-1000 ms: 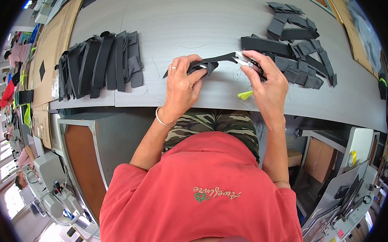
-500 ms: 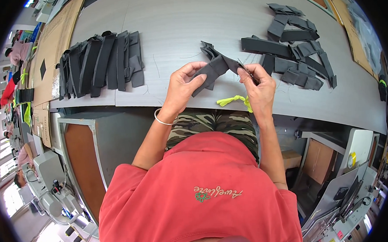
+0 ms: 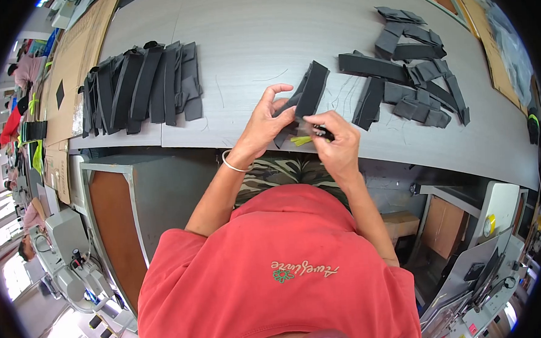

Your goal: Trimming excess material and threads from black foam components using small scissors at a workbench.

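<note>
My left hand [image 3: 272, 121] grips a dark grey fabric strip [image 3: 313, 91] between thumb and fingers, just above the table's near edge. The strip is folded over, its long flat face slanting up to the right. My right hand [image 3: 339, 144] is closed around small black-handled thread snips [image 3: 322, 133], whose blades are blurred by motion. They are close to the strip's lower end, beside my left thumb; whether they touch it I cannot tell. Partly hidden below the strip lies a bright yellow-green band [image 3: 301, 141].
On the grey table [image 3: 234, 61], a row of dark fabric strips [image 3: 138, 87] lies at the left. A looser heap of strips [image 3: 419, 78] spreads at the right, with loose threads nearby. Cardboard [image 3: 73, 75] covers the left edge. Cabinets [image 3: 111, 220] stand below.
The fabric strip has been turned, with its long face now up. My right hand has come left and nearer to me with the snips. One strip of the right heap now lies uncovered.
</note>
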Demonstrator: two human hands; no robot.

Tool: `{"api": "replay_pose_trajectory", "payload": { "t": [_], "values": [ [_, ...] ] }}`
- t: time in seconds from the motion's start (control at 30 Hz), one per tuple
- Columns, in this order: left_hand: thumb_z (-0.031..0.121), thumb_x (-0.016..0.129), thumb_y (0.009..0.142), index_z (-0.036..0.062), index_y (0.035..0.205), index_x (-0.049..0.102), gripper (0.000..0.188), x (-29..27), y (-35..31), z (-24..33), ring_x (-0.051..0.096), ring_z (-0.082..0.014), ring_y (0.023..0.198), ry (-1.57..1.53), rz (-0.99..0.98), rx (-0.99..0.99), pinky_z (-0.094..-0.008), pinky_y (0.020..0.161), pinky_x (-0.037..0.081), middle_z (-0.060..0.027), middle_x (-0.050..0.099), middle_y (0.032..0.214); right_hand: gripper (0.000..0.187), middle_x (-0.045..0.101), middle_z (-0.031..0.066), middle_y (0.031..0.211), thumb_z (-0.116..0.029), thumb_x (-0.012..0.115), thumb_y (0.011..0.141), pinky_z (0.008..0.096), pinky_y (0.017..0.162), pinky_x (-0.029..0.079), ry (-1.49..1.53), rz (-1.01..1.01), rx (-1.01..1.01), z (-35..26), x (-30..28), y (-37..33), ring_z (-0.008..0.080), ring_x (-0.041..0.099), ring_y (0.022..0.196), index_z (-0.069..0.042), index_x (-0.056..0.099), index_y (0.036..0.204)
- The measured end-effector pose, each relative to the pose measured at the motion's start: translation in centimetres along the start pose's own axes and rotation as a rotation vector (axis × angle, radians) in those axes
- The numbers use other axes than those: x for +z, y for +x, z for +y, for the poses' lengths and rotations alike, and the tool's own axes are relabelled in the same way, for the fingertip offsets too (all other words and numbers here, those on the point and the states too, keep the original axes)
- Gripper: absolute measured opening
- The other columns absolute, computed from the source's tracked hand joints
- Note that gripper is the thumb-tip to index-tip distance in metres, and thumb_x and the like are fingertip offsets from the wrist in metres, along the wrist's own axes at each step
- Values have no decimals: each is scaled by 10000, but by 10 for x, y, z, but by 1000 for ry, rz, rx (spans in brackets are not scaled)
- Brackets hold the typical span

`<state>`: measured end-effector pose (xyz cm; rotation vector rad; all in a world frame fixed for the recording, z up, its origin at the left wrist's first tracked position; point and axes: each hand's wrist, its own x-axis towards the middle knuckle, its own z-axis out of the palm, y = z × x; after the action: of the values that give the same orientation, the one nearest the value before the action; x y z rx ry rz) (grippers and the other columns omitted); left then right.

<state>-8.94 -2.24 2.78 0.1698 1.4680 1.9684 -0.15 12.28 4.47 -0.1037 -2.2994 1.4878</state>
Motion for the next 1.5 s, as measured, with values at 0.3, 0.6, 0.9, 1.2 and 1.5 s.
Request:
{"api": "replay_pose_trajectory", "payload": {
  "t": [0.3, 0.6, 0.9, 1.2, 1.5],
  "values": [
    [54, 579, 930, 13, 1136, 529, 215, -4, -1, -14, 610, -76, 812, -159, -42, -31, -208, 681, 507, -83, 661, 979, 289, 652, 68, 874, -66, 730, 753, 293, 654, 507, 90, -63, 127, 0, -5, -7, 173, 643, 741, -74, 665, 1034],
    [-44, 544, 905, 18, 1104, 547, 208, 5, -15, -11, 595, -83, 907, 75, 28, 136, -216, 795, 480, -48, 649, 1000, 193, 687, 78, 888, -189, 671, 852, 285, 673, 480, -32, 20, 189, 8, -5, -1, 177, 638, 742, -92, 688, 1018],
    [-73, 540, 872, -2, 1072, 544, 212, 5, -32, -24, 586, -91, 969, 258, 68, 216, -232, 855, 463, -48, 619, 1013, 199, 625, -21, 851, -143, 668, 886, 214, 705, 448, 549, -138, 288, 5, -2, -3, 60, 537, 779, -55, 672, 1065],
    [-33, 547, 894, 11, 989, 531, 106, 3, -35, -35, 560, -73, 892, -10, 125, 203, -220, 787, 455, -20, 607, 941, 218, 605, 33, 782, -116, 711, 815, 252, 598, 436, 158, -214, 69, -14, -13, -25, 119, 543, 663, -81, 696, 1029],
    [-52, 538, 878, 29, 979, 540, 130, 13, -33, -45, 553, -90, 932, 340, 119, 419, -238, 841, 439, -19, 577, 946, 117, 638, 46, 734, -113, 703, 788, 308, 552, 461, -274, -104, -263, -24, -21, -32, 209, 615, 642, -105, 712, 904]
  ]
}}
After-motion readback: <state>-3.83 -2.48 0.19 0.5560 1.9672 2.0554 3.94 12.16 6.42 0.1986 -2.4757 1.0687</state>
